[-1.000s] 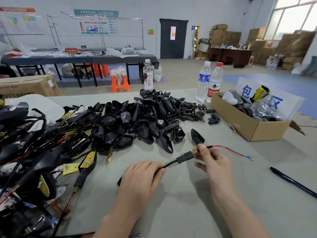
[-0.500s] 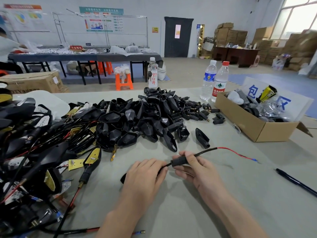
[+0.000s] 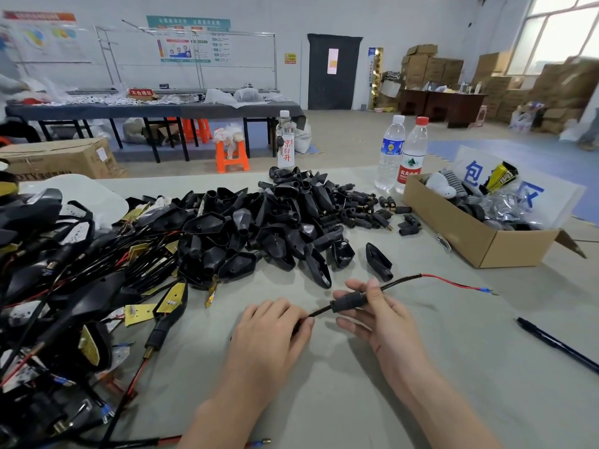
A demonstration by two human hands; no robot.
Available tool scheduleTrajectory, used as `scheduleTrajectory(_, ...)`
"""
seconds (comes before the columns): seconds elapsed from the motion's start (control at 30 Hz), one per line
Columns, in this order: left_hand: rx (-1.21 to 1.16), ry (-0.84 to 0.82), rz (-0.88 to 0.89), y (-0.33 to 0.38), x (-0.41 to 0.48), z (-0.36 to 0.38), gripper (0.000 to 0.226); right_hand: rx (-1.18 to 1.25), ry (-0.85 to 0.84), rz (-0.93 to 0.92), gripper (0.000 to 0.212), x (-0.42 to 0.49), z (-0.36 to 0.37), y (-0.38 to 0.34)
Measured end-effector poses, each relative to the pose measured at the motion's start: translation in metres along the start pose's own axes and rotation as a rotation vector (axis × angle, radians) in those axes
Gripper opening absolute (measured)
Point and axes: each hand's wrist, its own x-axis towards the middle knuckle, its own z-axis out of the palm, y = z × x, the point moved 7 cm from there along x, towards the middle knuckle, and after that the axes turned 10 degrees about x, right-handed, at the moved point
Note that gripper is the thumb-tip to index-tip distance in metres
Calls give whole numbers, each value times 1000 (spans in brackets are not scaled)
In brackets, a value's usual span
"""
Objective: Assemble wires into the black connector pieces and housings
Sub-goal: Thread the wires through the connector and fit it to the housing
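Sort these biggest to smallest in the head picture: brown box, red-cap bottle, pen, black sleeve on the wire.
1. brown box
2. red-cap bottle and pen: unsure; pen is longer, thinner, nearer
3. black sleeve

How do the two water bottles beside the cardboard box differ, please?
The blue-label bottle has a white cap; the red-label bottle has a red cap. The blue-label bottle's label sits high on its body; the red-label bottle's sits lower. Both are clear plastic, upright and capped, side by side on the table by the box.
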Motion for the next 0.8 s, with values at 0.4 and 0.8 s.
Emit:
scheduleTrajectory(0.4, -49, 21, 84, 8, 0, 2, 27, -92, -115, 26, 47, -9, 18, 10)
scheduleTrajectory(0.8, -43, -188, 61, 4, 0, 13, 48, -25, 73, -21, 28, -7, 3, 1)
